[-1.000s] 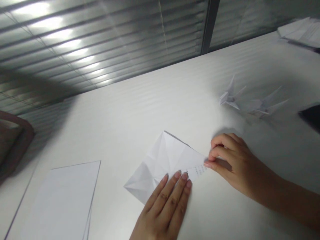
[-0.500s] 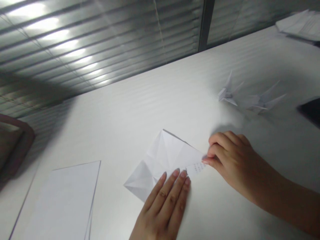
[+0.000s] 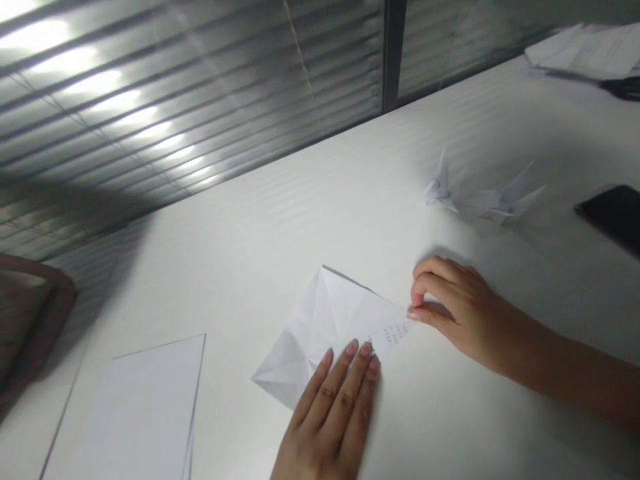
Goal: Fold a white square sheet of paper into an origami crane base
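A creased white sheet of paper [image 3: 335, 307] lies partly folded on the white table, with printed text on a strip along its right side. My left hand [image 3: 333, 407] rests flat on the sheet's lower part, fingers stretched out, and covers that edge. At the right corner, my right hand [image 3: 450, 307] pinches the paper between thumb and fingertips. Beyond my right hand stand two folded paper cranes, one on the left [image 3: 441, 187] and another on the right [image 3: 513, 199].
A stack of white paper [image 3: 143, 413] lies at the lower left. To the right is a dark flat object [image 3: 615, 215]. More papers [image 3: 585, 53] are at the far right. Window blinds [image 3: 225, 87] border the table's back, and a chair-like object [image 3: 35, 307] stands at the left edge.
The camera view has shifted slightly, so the cranes and far papers appear further left. Both hands stay on the sheet in nearly the same places.
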`<state>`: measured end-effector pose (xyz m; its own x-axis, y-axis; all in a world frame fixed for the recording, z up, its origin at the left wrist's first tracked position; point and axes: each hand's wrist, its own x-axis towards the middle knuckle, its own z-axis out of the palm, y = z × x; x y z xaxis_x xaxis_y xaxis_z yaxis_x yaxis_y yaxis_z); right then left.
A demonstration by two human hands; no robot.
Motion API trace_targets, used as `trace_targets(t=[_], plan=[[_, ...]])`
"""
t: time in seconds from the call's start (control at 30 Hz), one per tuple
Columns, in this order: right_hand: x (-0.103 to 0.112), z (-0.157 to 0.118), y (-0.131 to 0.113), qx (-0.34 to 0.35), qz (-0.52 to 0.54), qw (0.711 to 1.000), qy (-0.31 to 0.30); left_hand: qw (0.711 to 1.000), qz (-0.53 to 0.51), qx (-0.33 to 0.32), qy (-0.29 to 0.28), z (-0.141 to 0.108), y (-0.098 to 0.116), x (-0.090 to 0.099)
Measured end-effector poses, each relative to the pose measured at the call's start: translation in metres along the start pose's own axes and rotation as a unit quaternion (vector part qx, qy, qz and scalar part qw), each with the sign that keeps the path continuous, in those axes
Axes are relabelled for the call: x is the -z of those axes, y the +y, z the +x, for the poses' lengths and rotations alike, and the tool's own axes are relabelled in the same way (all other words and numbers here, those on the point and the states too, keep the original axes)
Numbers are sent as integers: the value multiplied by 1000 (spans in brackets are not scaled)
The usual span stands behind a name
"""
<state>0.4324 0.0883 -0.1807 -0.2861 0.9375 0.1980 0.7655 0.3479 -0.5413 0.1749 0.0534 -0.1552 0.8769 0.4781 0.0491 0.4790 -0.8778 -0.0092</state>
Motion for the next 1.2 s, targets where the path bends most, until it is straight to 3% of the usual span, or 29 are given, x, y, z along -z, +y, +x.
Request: trace_targets(t=[0.2,0.37,0.43,0.5,0.57,0.73,0.87,1.0,1.2], plan=[[2,3,7,-6,55,998,9,1000,1,0,9,-1,1,0],[12,1,-2,-16,62,993,103,1000,-2,6,16,-1,0,0],[14,-5,-15,56,29,993,104,1000,11,0,10,-1,-1,-2],[11,-12,-29,154,-2,987,47,1000,26,-8,3,-1,-1,-3],[5,-20,-42,195,-36,980,-5,999,30,-9,7,-1,0,-3],[-8,-33,-50,171,-113,978,24,1000,30,-4,1,2,4,6],[-4,-30,-47,199,-148,968,48,1000,5,11,-12,3,6,7],[3,-32,-44,212,-170,962,26,1000,-15,25,-4,1,8,3],[11,-49,-30,100,-182,978,-12,1000,12,20,-12,1,10,3]])
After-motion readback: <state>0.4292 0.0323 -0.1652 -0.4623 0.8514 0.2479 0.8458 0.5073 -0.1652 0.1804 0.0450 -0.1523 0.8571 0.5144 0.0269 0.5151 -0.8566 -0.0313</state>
